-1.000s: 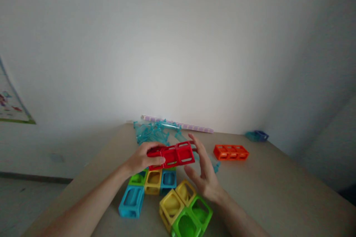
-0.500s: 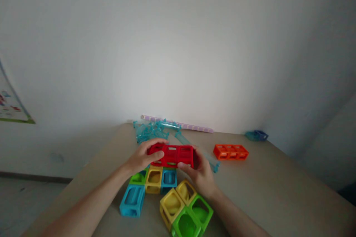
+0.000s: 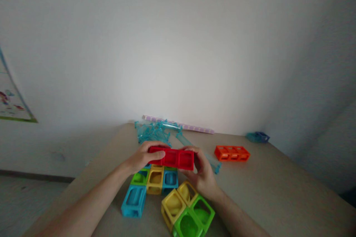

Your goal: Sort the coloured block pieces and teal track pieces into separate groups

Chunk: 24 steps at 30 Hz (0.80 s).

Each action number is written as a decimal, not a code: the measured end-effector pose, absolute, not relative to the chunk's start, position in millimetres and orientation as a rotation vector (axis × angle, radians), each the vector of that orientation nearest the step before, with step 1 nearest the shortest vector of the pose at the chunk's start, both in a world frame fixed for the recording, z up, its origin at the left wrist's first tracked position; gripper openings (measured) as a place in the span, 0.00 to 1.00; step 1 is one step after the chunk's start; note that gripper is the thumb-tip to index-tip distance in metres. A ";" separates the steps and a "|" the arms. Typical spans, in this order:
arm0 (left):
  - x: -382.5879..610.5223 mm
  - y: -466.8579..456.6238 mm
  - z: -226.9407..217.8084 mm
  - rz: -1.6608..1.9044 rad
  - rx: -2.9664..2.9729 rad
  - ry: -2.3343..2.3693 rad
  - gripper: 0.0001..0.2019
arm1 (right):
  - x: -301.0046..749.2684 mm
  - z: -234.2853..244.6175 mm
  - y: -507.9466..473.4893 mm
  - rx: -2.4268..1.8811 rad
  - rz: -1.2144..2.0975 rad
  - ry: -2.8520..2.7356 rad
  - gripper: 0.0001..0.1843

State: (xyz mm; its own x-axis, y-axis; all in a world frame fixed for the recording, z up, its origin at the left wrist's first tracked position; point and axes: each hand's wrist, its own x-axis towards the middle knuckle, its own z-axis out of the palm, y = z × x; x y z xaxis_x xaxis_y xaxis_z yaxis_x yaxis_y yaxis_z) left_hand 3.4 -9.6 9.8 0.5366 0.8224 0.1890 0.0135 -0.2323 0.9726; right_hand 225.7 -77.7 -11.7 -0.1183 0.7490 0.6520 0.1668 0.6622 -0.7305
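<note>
Both my hands hold a red three-cell plastic block above the table. My left hand grips its left end, thumb across the front. At the right end, my right hand is closed around it, with the thumb partly hidden underneath. Below the red block lies a group of joined blocks: a green one, a yellow one and a blue one. A longer blue block sits at the group's front left. Near my right wrist stands a cluster of yellow and green blocks.
An orange three-cell block lies to the right on the table. Clear teal plastic pieces are heaped at the back, beside a purple patterned strip along the wall. A dark blue piece sits at the back right.
The red block has tilted in my hands, so a different side faces me. My right thumb has slid from its front to underneath. The other blocks stay in place.
</note>
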 end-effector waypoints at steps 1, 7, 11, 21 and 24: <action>3.4 -9.8 9.9 0.886 1.636 0.718 0.21 | 226.8 -9.5 -78.5 -0.780 0.515 -1.694 0.25; 4.0 -13.6 10.4 0.879 1.681 0.670 0.23 | 229.1 9.8 -85.3 -0.920 0.094 -1.965 0.26; 5.5 -11.2 5.6 0.913 1.547 0.545 0.24 | 254.0 22.3 -97.6 -1.060 0.083 -1.853 0.22; -8.9 2.1 7.0 1.121 1.045 0.340 0.11 | 448.2 7.8 -177.5 -1.537 0.332 -1.870 0.22; -19.6 9.1 1.6 1.204 0.881 0.287 0.08 | 481.4 -4.6 -188.8 -1.663 0.248 -1.939 0.23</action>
State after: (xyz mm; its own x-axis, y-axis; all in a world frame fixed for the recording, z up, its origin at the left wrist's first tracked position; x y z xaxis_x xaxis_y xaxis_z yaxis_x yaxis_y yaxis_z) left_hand -19.6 9.1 1.6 0.3708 0.8953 0.2469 -0.6875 0.0859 0.7210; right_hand 481.4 -188.8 -4.6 -0.0666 0.9529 0.2959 0.8479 0.2104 -0.4867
